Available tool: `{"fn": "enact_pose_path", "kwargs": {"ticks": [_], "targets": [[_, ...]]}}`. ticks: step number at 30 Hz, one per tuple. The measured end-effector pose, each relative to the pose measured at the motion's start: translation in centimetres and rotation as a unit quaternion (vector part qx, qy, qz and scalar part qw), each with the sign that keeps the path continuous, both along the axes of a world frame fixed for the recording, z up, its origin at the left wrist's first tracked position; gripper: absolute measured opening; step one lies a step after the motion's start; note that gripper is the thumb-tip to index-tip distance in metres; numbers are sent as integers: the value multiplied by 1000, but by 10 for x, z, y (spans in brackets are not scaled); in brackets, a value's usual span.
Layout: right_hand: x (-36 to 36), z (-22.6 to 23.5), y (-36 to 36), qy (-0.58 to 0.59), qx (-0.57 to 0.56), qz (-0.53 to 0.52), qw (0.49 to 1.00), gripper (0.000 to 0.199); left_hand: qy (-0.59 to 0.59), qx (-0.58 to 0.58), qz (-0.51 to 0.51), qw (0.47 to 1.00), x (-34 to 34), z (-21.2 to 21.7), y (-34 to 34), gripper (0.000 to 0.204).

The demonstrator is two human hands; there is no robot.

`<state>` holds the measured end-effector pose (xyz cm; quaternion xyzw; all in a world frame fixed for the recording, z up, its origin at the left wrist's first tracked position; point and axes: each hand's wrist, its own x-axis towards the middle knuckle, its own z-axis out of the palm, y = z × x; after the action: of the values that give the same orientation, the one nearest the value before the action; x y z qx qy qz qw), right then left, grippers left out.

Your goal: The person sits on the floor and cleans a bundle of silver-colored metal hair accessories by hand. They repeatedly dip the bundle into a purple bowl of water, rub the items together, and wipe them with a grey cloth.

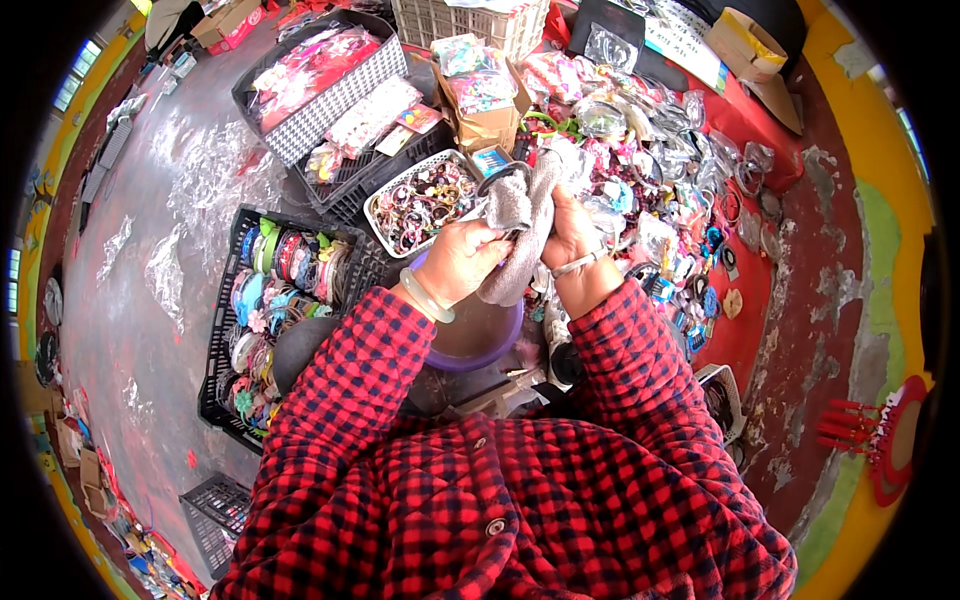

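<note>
A damp-looking grey cloth (532, 240) is bunched between my two hands above a purple basin (489, 350) of cloudy water. My left hand (455, 262) is closed, thumb and fingers pinching a fold of the cloth. My right hand (575, 238) grips the other side, its fingers partly behind the fabric. A dark, curved band (503, 174), perhaps a headband, pokes out of the cloth's upper left; the rest of it is covered. Each wrist wears a pale bangle.
To the left, a black crate (232, 385) holds several rows of headbands. Ahead are a white basket (385, 225) of hair ties, a cardboard box (490, 128) of packets and a grey-white crate (335, 112). Bagged accessories (650, 160) heap on red cloth at right.
</note>
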<state>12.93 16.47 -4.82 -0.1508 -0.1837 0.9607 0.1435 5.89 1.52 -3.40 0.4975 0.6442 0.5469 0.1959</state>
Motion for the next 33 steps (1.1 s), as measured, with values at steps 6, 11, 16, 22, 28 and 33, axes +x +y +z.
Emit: {"fn": "enact_pose_path", "kwargs": {"ticks": [6, 11, 16, 22, 28, 33], "targets": [[0, 18, -24, 7, 32, -27, 999, 26, -73, 21, 46, 996, -4, -22, 3, 19], [-7, -7, -39, 0, 78, -47, 996, 28, -136, 59, 100, 984, -7, -26, 8, 15], [-2, 0, -25, -13, 46, -15, 999, 29, -157, 21, 19, 987, -18, -26, 4, 23], [1, 5, 11, -6, 26, -28, 999, 31, -3, -21, -12, 1000, -20, -13, 2, 23], [4, 0, 15, 9, 3, -49, 999, 30, 29, -31, -21, 999, -13, -12, 4, 21], [1, 6, 8, 10, 55, -72, 996, 31, 45, -8, 11, 999, -5, -8, 5, 13]]}}
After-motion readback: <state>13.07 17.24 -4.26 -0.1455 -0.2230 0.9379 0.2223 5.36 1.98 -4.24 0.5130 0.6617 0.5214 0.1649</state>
